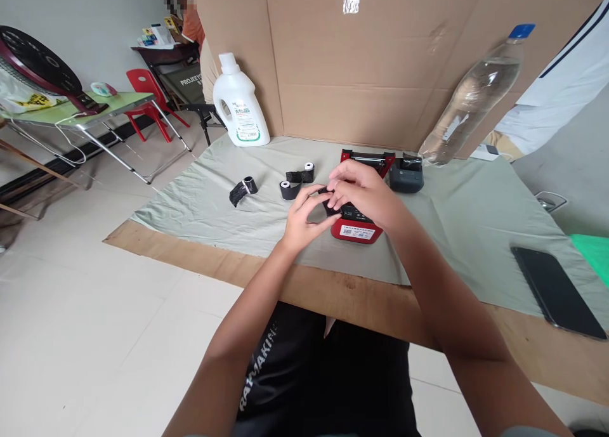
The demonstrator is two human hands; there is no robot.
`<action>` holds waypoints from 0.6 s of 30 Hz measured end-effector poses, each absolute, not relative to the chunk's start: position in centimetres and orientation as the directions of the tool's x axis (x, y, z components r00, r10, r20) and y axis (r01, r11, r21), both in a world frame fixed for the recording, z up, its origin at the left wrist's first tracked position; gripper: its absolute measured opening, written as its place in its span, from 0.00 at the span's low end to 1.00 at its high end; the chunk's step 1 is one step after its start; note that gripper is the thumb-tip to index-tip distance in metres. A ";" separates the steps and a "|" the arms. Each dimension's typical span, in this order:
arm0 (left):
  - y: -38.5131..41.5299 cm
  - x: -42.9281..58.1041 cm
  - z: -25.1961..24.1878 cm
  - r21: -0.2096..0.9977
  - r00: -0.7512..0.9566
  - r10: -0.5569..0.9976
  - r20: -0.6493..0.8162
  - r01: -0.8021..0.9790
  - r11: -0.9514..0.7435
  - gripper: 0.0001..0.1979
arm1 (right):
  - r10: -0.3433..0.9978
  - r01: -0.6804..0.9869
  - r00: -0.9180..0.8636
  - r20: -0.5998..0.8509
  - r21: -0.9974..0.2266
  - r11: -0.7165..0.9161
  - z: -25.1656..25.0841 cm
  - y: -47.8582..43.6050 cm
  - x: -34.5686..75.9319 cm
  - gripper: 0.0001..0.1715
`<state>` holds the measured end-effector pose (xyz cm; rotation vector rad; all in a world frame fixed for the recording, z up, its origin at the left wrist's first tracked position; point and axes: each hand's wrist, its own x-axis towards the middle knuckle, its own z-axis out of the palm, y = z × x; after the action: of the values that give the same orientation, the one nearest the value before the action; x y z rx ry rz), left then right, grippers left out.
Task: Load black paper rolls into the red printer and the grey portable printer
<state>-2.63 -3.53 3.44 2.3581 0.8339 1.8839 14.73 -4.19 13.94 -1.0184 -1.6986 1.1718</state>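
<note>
My left hand (304,220) is curled, thumb and fingers closed around a small black piece (327,202) that looks like a roll of black film. Against the upper side of the same piece, the bent fingers of my right hand (359,193) are pressed. Both hands are over the left side of a red and black machine (356,231), hiding its middle; a label is stuck on its front. To the left lie black film rolls with white cores: one roll (243,189) apart, another roll (288,189) and a third roll (304,172) close together.
A small dark grey device (406,174) stands right of the machine. Behind it leans a large water bottle (480,94). A white detergent jug (241,104) stands by the cardboard screen (352,63). A phone (559,291) lies near the right front edge. Another person (195,28) is behind.
</note>
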 end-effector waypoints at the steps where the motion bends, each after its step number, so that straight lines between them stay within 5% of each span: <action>1: -3.5 -2.7 3.5 0.327 0.115 0.402 0.909 0.404 -0.855 0.17 | 0.938 0.177 -0.292 0.188 -0.953 0.246 13.7 -4.0 14.8 0.06; 4: -3.4 -2.9 3.4 0.344 0.049 0.398 0.916 0.414 -0.843 0.15 | 0.955 0.310 -0.247 0.164 -0.920 0.238 13.2 -3.7 14.8 0.08; 9: -3.2 -3.0 3.2 0.396 -0.025 0.427 0.904 0.426 -0.813 0.14 | 0.903 0.442 -0.425 0.070 -0.854 0.274 12.8 -4.5 14.1 0.09; 13: -3.3 -3.4 3.6 0.437 0.005 0.472 0.881 0.369 -0.820 0.15 | 0.895 0.484 -0.400 0.196 -0.784 0.388 12.9 -4.7 13.9 0.10; 18: -3.2 -3.3 3.1 0.653 -0.021 0.660 0.751 0.163 -0.739 0.19 | 0.839 0.514 -0.431 0.331 -0.674 0.530 13.2 -4.3 14.8 0.17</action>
<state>-3.34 -3.25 3.14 1.8883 0.8586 1.8131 14.79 -4.31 13.17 -1.0921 -2.1157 0.6417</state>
